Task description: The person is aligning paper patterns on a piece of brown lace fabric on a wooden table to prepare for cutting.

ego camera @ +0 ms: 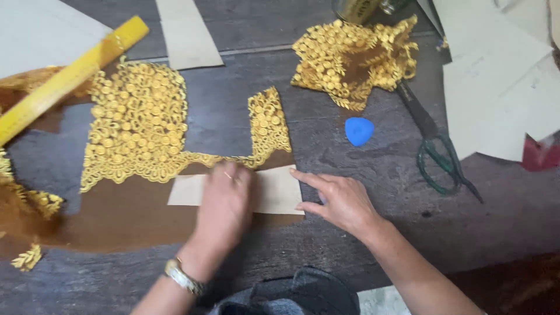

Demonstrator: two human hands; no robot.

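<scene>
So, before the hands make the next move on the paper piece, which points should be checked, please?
1. Paper pattern piece lies flat on the brown fabric: ok.
2. Left hand presses the paper down: ok, palm flat on it.
3. Right hand steadies the paper's right edge: ok, fingertips touch it.
4. Blue tailor's chalk within reach: ok, it lies just above the right hand.
5. Scissors away from the paper: ok, they lie off to the right.
6. Paper aligned with the gold lace edge: cannot tell, the left hand covers the join.
</scene>
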